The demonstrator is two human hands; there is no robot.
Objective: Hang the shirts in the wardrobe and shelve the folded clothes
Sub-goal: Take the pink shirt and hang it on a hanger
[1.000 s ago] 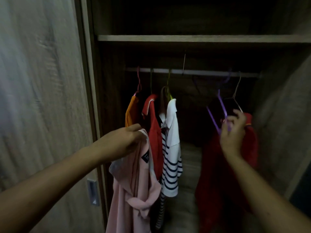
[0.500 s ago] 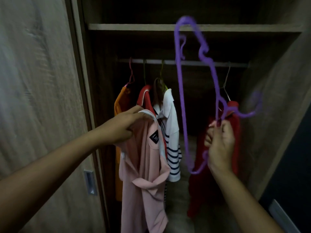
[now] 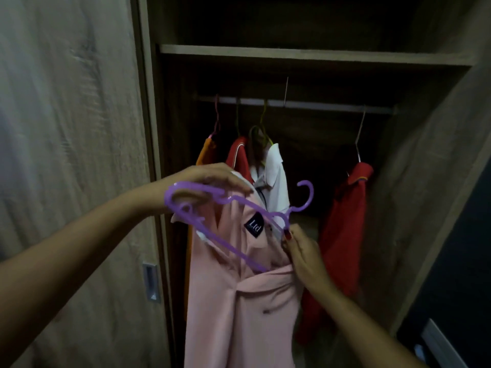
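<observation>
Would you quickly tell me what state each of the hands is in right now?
Left hand: closed, gripping the pink shirt at its collar.
Right hand: closed, pinching the purple hanger near its hook.

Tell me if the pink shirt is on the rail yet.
Not yet. The left hand holds the pink shirt up; the right hand holds the purple hanger against it, below the rail.

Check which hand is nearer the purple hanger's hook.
Right. The right hand pinches the purple hanger just below its hook; the left hand holds the pink shirt by the hanger's far end.
</observation>
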